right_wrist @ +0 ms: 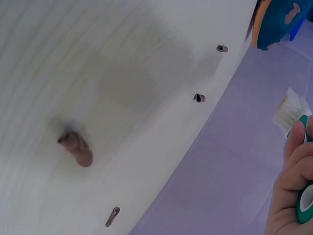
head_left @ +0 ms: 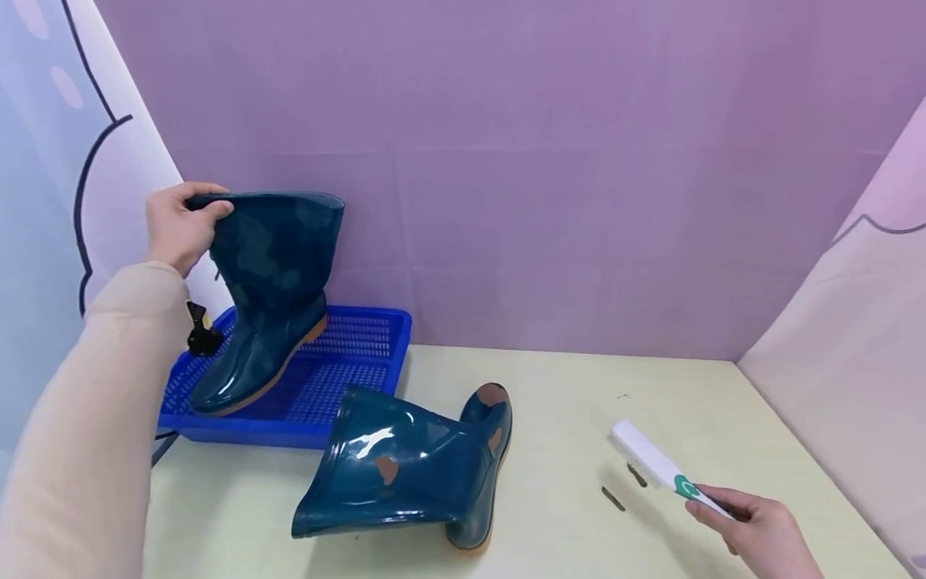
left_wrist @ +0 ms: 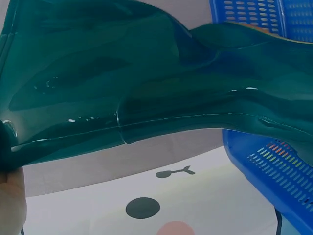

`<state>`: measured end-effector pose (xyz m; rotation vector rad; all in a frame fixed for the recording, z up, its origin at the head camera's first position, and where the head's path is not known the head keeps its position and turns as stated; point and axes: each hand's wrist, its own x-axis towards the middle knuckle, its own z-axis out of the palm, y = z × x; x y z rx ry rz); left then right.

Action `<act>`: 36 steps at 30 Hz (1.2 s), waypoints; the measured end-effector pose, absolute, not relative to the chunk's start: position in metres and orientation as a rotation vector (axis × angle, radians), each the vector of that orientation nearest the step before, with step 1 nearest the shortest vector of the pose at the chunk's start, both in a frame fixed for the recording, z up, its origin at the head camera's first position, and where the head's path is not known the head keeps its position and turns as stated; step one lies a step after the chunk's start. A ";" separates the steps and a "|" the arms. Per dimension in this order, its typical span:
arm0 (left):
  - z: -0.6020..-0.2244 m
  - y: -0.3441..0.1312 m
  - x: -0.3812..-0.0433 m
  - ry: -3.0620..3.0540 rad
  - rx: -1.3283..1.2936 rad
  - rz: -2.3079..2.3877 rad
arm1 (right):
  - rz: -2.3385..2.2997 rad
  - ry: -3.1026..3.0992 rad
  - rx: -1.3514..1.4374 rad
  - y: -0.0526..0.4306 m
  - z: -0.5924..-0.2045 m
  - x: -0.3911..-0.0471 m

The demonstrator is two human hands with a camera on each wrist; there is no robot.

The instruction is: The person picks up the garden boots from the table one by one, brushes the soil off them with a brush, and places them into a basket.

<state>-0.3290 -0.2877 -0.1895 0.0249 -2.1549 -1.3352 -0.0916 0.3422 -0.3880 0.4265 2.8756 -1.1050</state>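
My left hand (head_left: 177, 229) pinches the top rim of a dark teal rubber boot (head_left: 282, 249) at its shaft. Toe tilted down, that boot hangs over or in a blue plastic basket (head_left: 268, 434); whether its sole touches the bottom I cannot tell. In the left wrist view its glossy shaft (left_wrist: 146, 88) fills the upper half. A second teal boot (head_left: 430, 474) lies on its side on the table, brown patches on its shaft, foot and toe. At the right, my right hand (head_left: 767, 531) grips the handle of a white-and-green brush (head_left: 644, 454), its pale bristles (right_wrist: 291, 107) visible in the right wrist view.
Small brown strips (head_left: 613, 498) lie on the pale table (head_left: 557, 450) near the brush; several brown bits (right_wrist: 77, 149) show in the right wrist view. A small black object (head_left: 205, 338) is by the basket's left side. Purple cloth (head_left: 542, 177) hangs behind the table.
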 end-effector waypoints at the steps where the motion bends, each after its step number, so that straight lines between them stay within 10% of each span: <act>1: -0.189 -0.288 -0.329 -2.139 0.011 -1.350 | -1.109 2.874 0.432 0.342 -0.388 -0.092; 22: -0.241 -0.306 -0.324 -2.294 0.301 -1.313 | -1.096 2.869 0.394 0.339 -0.389 -0.092; 36: -0.234 -0.299 -0.322 -2.418 0.045 -1.224 | -1.144 2.883 0.378 0.338 -0.382 -0.093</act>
